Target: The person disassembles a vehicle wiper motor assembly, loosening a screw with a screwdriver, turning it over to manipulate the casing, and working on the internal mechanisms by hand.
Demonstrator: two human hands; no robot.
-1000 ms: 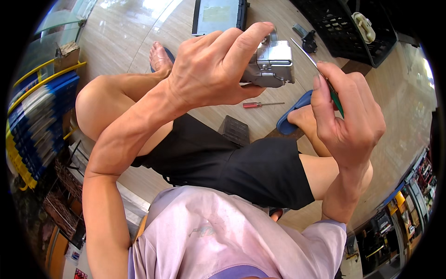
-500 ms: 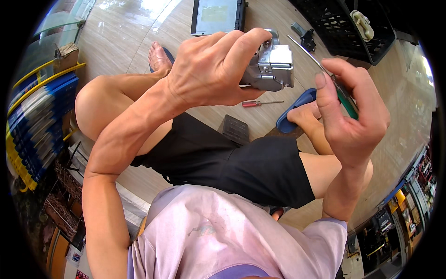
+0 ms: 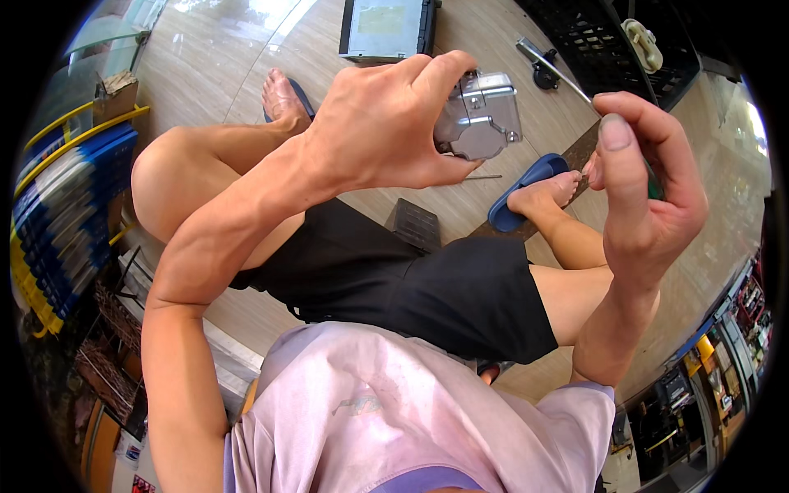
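Note:
My left hand [image 3: 374, 123], raised over the floor, is closed around a boxy silver metal device [image 3: 481, 123] with rounded corners and screws. Its left part is hidden behind my fingers and palm. To the right, my right hand [image 3: 653, 168] grips a screwdriver [image 3: 567, 80] between thumb and fingers. The long metal shaft points up and left, apart from the device; a bit of green handle shows below my fingers. On the floor beneath the device, the thin shaft of another screwdriver [image 3: 478, 178] shows; its handle is hidden by my left hand.
A flat metal unit with a black front [image 3: 388, 31] lies at the far middle. A black plastic crate [image 3: 588, 37] stands far right, near a small black part [image 3: 544, 74]. A black box [image 3: 414, 226] sits between my legs. Blue-and-yellow racks [image 3: 70, 214] line the left.
The device has turned in my left hand, showing more of its flat face. My right hand has moved right and slightly down with the screwdriver. The floor screwdriver's red handle is now covered.

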